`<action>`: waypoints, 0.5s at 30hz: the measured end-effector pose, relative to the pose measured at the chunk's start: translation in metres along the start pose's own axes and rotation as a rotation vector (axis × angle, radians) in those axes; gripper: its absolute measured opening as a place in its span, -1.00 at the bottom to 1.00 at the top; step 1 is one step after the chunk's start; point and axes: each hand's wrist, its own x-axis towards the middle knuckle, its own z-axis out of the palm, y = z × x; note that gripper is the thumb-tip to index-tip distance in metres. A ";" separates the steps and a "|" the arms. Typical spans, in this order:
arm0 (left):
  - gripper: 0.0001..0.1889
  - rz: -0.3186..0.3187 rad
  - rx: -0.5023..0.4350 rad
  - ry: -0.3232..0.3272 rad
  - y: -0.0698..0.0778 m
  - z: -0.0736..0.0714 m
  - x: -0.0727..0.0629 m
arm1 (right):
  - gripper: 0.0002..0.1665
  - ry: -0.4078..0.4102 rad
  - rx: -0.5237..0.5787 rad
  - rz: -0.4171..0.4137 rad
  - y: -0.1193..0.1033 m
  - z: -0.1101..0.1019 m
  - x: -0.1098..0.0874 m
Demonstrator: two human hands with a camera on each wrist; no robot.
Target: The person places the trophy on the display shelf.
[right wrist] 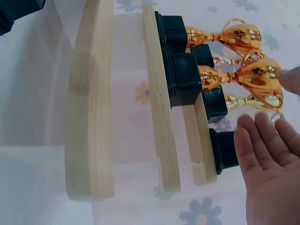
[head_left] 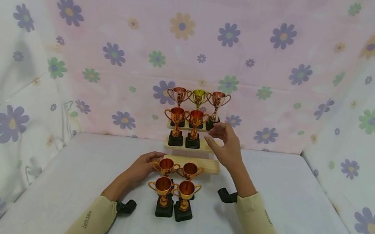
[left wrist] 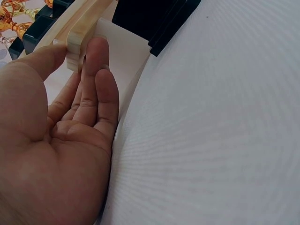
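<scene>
1. Top step point(right wrist: 206, 154), rear: 3 trophies point(head_left: 199, 96), row.
2. Mid step point(right wrist: 164, 145): 2 trophies point(head_left: 177, 120), L + ctr.
3. Btm step point(head_left: 208, 166): in front.
4. Table point(head_left: 94, 164): 4 trophies point(head_left: 163, 209), 2x2, before btm step.
5. L hand point(head_left: 142, 166) @ btm step's L end; R hand point(head_left: 228, 146) R of mid trophies.

Front trophies point(head_left: 163, 198) partly hide the pair point(head_left: 166, 165) just behind — both sleeves point(head_left: 262, 233) run off the head view's bottom edge.

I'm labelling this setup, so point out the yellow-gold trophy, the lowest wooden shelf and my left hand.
Yellow-gold trophy point(head_left: 199, 98): head view, on its cup.
Lowest wooden shelf point(right wrist: 96, 103): right wrist view, mid-plank.
Left hand point(head_left: 142, 168): head view, on its back.
</scene>
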 end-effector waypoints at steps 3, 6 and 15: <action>-0.55 0.013 0.003 0.000 0.000 0.000 0.000 | -0.47 -0.048 -0.007 0.000 0.002 -0.005 -0.001; -0.55 0.022 0.000 -0.009 -0.001 0.000 0.001 | -0.54 -0.123 -0.021 0.006 0.002 -0.010 -0.003; -0.59 0.006 0.003 -0.002 -0.003 -0.001 0.002 | -0.51 -0.363 0.027 0.008 0.002 -0.024 -0.007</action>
